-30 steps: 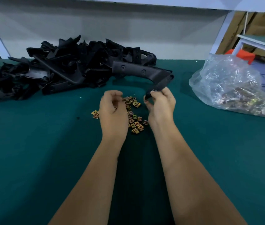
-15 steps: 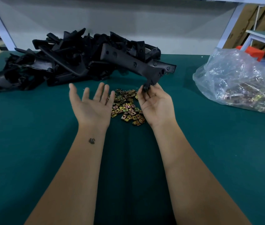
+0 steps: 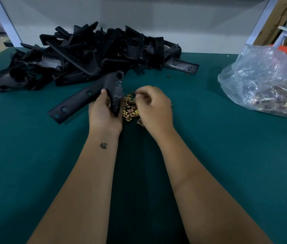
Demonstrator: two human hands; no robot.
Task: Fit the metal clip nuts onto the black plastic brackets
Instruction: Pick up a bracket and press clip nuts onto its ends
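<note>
One bracket is in hand: the left hand has its grip curled round the bracket's thick end, with the long flat arm resting on the worktop and pointing toward the left edge. Just right of it lies the heap of clip nuts, mid-worktop. The right hand hovers over the heap with fingers curled; it seems to pinch one nut, though the blur leaves that unsure. To fit well, pick a single nut, turn its open mouth toward the bracket's tab, and push it squarely until its hole lines up. More brackets sit piled along the far edge, and a plastic bag of nuts lies by the right edge.
</note>
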